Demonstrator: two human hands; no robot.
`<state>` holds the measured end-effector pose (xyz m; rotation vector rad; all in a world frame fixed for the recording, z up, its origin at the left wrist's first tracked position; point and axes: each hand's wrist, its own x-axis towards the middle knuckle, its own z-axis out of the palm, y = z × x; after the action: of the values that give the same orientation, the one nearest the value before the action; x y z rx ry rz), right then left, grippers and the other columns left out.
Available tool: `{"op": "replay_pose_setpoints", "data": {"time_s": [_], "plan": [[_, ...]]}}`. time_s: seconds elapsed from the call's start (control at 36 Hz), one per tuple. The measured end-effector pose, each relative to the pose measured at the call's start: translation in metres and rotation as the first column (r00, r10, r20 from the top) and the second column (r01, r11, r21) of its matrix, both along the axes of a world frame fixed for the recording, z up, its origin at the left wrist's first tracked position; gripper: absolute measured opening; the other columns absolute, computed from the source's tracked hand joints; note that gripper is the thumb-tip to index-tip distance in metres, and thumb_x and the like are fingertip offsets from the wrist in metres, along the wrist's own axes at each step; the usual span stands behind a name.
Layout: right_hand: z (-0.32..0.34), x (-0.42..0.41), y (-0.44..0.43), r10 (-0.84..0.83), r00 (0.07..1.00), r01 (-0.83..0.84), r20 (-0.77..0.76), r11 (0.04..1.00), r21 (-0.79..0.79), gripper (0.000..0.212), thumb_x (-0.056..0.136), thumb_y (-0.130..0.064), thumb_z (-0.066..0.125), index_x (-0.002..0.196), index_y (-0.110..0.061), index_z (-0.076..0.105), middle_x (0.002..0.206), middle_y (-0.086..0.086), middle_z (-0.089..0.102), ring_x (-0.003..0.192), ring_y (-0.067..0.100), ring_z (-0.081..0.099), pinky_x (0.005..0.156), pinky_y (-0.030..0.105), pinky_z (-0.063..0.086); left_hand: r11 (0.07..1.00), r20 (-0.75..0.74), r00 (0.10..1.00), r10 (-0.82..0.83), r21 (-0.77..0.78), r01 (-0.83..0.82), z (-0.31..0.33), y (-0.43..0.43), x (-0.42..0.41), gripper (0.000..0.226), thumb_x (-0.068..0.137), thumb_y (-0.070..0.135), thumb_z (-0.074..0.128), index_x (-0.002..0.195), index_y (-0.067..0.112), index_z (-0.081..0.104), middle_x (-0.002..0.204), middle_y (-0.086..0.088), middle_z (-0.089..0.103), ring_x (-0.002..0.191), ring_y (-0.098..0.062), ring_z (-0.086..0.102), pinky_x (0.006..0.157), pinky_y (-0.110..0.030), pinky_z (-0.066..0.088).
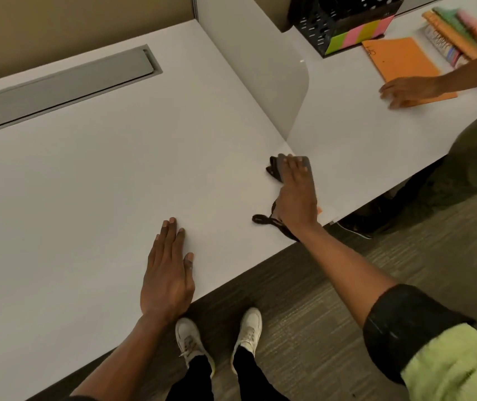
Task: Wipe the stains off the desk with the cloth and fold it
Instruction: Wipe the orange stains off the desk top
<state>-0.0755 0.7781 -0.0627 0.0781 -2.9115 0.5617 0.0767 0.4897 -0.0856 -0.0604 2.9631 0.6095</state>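
A dark grey cloth (278, 164) lies on the white desk (110, 175) near its right front corner. My right hand (296, 198) lies flat on top of the cloth, fingers spread, pressing it to the desk. Most of the cloth is hidden under the hand. A dark strap or cord (266, 219) shows beside the wrist at the desk edge. My left hand (169, 273) rests flat and open on the desk near the front edge, holding nothing. No stain is visible on the desk.
A grey cable tray lid (66, 86) is set in the desk at the back left. A translucent divider (278, 82) separates the neighbouring desk, where another person's hand (408, 92) rests on an orange folder (402, 57). A black organiser (344, 18) and notebooks (457, 33) stand behind.
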Motion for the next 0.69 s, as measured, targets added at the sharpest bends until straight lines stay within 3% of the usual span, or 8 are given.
{"op": "replay_pose_setpoints", "data": {"time_s": [0.08,0.14,0.22,0.33,0.42,0.47,0.56,0.69], "plan": [[-0.001,-0.012,-0.005,-0.067,0.998,0.067,-0.006,0.997,0.049,0.074,0.089,0.006,0.048,0.16,-0.004,0.035,0.159,0.016,0.047,0.15,0.034,0.038,0.13,0.042,0.026,1.0,-0.001,1.0,0.002,-0.005,-0.002,0.0,-0.001,0.0,0.063,0.114,0.044,0.022,0.173,0.022,0.015,0.182,0.012,-0.009,0.166,-0.003,-0.014,0.136,-0.035,0.004],[-0.003,0.002,-0.021,-0.04,0.999,0.04,0.034,0.999,0.012,0.08,0.089,0.008,0.051,0.164,-0.004,0.027,0.168,0.017,0.036,0.159,0.033,0.027,0.132,0.044,0.021,1.0,-0.001,1.0,0.003,0.0,-0.003,0.0,0.0,0.001,0.063,0.114,0.044,0.022,0.173,0.023,0.014,0.182,0.013,-0.01,0.166,-0.002,-0.015,0.136,-0.035,0.004],[-0.008,0.045,-0.05,0.138,0.989,-0.139,0.047,0.99,0.014,0.097,0.081,0.004,0.064,0.167,-0.006,0.019,0.174,0.015,0.024,0.164,0.03,0.015,0.134,0.046,0.015,1.0,-0.008,1.0,-0.001,0.006,0.002,-0.002,-0.001,0.0,0.063,0.114,0.044,0.023,0.173,0.024,0.014,0.182,0.013,-0.01,0.166,-0.003,-0.013,0.136,-0.038,0.007],[-0.022,0.11,-0.085,0.368,0.929,-0.367,0.031,0.93,-0.033,0.084,0.091,0.006,0.047,0.168,-0.011,0.018,0.176,0.011,0.018,0.166,0.024,0.008,0.133,0.046,0.02,1.0,-0.021,1.0,0.002,-0.009,-0.002,-0.004,0.0,0.0,0.063,0.114,0.044,0.023,0.173,0.023,0.016,0.183,0.01,-0.006,0.167,-0.005,-0.01,0.136,-0.037,0.007],[-0.025,0.112,-0.079,0.493,0.869,-0.493,0.045,0.87,-0.008,0.091,0.083,0.01,0.06,0.166,-0.006,0.025,0.174,0.015,0.023,0.164,0.029,0.016,0.133,0.048,0.022,1.0,-0.007,1.0,-0.001,-0.02,0.001,-0.003,0.0,0.0,0.064,0.114,0.044,0.021,0.173,0.021,0.017,0.183,0.008,-0.006,0.167,-0.006,-0.01,0.136,-0.037,0.007],[-0.02,0.09,-0.058,0.474,0.878,-0.476,0.061,0.879,0.021,0.104,0.073,0.004,0.081,0.164,-0.005,0.031,0.172,0.016,0.029,0.163,0.031,0.021,0.133,0.049,0.019,1.0,0.005,1.0,-0.004,-0.021,0.004,-0.002,0.0,0.0,0.064,0.113,0.045,0.021,0.173,0.022,0.017,0.183,0.009,-0.006,0.167,-0.005,-0.011,0.136,-0.038,0.006],[-0.009,0.043,-0.014,0.342,0.937,-0.345,0.064,0.937,0.05,0.11,0.07,-0.015,0.09,0.163,-0.004,0.032,0.17,0.016,0.035,0.161,0.034,0.024,0.134,0.051,0.013,1.0,0.008,1.0,-0.001,-0.013,0.001,0.0,0.0,-0.001,0.064,0.113,0.045,0.02,0.173,0.023,0.016,0.183,0.011,-0.008,0.167,-0.004,-0.012,0.137,-0.039,0.007],[0.003,-0.003,0.02,0.104,0.993,-0.109,0.061,0.991,0.075,0.085,0.079,0.001,0.057,0.161,-0.001,0.034,0.162,0.02,0.045,0.155,0.038,0.035,0.132,0.053,0.019,1.0,0.008,1.0,0.003,-0.012,-0.002,0.001,0.001,0.0,0.064,0.113,0.045,0.018,0.174,0.023,0.015,0.182,0.012,-0.008,0.167,-0.003,-0.012,0.137,-0.038,0.007]]}}
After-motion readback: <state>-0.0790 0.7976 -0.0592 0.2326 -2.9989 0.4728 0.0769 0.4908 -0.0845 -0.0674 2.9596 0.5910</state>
